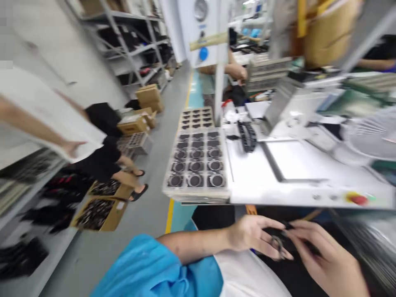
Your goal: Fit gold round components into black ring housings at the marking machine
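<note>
Below the front edge of the white worktable, my left hand (255, 236) is closed around a small dark ring-shaped part (278, 244) with a shiny metallic rim. My right hand (324, 253) meets it from the other side, thumb and finger pinched at the part's upper edge. Blur and the fingers hide much of the part, so its exact kind is unclear. Beyond my left hand, a stacked clear compartment tray (198, 190) holds several round dark parts with silvery rims.
The white worktable (247, 173) carries a metal fixture (286, 109), a black segmented strip (246, 136) and a red button (359, 200). A white mesh basket (374, 132) sits right. Left, a person carries a white panel (46, 107) by cartons (114, 216) in the aisle.
</note>
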Available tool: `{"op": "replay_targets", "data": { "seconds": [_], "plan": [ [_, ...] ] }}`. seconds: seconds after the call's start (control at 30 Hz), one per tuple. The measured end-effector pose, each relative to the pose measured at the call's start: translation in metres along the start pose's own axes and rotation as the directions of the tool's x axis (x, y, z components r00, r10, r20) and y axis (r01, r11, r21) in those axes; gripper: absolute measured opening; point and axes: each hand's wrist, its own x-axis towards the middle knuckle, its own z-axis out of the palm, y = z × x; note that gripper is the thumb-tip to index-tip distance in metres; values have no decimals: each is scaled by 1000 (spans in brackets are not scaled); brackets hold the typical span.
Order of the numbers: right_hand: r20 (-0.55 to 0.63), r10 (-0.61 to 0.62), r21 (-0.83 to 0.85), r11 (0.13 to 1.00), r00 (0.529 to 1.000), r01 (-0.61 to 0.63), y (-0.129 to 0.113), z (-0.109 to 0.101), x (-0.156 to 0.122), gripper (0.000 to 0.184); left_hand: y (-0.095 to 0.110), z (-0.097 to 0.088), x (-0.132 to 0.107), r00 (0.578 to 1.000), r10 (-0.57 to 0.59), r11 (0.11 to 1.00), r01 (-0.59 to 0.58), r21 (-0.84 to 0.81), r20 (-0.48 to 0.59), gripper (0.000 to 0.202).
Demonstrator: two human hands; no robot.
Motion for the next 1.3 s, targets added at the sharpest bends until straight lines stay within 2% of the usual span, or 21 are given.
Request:
{"op": "replay_targets", "data": {
  "seconds": [0.1,0.17,0.23,0.3,0.37,0.43,0.5,0.57,0.63,0.67,0.73,0.77,0.8,0.83,0.9,0.97,1.07,1.17,1.23,1.3],
  "plan": [
    [0,110,-8,994,994,-110,3,-9,1,13,5,-3,-3,997,37,999,-37,5,-67,96],
    [-68,274,51,961,959,-271,13,-11,19,15,10,-5,-4,990,85,996,-83,21,-110,96],
    [-193,454,155,890,870,-430,29,-19,44,20,17,-5,-6,981,132,990,-125,61,-144,94],
    [-285,592,294,802,754,-519,46,-31,72,23,23,-3,-8,974,164,982,-146,118,-159,95],
    [-323,703,393,709,634,-586,63,-42,99,24,29,1,-11,969,181,973,-152,174,-167,97],
    [-313,784,426,621,537,-658,77,-51,119,24,35,4,-15,966,194,962,-153,227,-171,103],
    [-291,827,428,563,482,-707,85,-55,127,24,40,7,-18,966,205,947,-155,282,-158,110],
    [-325,829,409,557,455,-723,84,-53,121,28,45,10,-22,968,218,924,-164,346,-121,117],
    [-389,796,384,597,463,-705,72,-46,102,34,47,13,-25,960,265,869,-198,453,-89,116],
    [-379,782,388,620,495,-682,62,-39,90,36,48,15,-25,949,306,816,-220,534,-76,113],
    [-218,763,464,629,608,-624,37,-22,64,41,49,19,-24,926,375,654,-241,717,-31,107],
    [-81,744,527,597,663,-605,23,-13,52,45,49,21,-22,924,382,559,-235,795,4,104],
    [32,715,587,552,698,-592,10,-3,42,47,49,23,-19,931,363,471,-222,854,42,101],
    [107,690,638,505,716,-582,-2,5,35,48,49,25,-16,942,329,400,-206,893,70,97],
    [128,688,717,433,714,-546,-18,15,27,44,47,25,-9,961,261,326,-178,928,93,88],
    [80,723,769,394,687,-504,-23,18,24,41,43,23,-4,969,224,322,-171,931,100,82],
    [28,757,807,368,653,-461,-20,10,20,38,34,16,-3,940,261,356,-306,883,221,84],
    [50,757,821,340,652,-458,-18,3,14,37,27,10,-5,894,339,412,-420,809,292,93],
    [83,756,829,309,649,-466,-19,2,11,37,24,8,-5,898,333,448,-419,790,288,92],
    [95,766,836,285,635,-469,-21,4,10,38,23,6,-4,892,321,428,-435,792,317,90]
  ]
}}
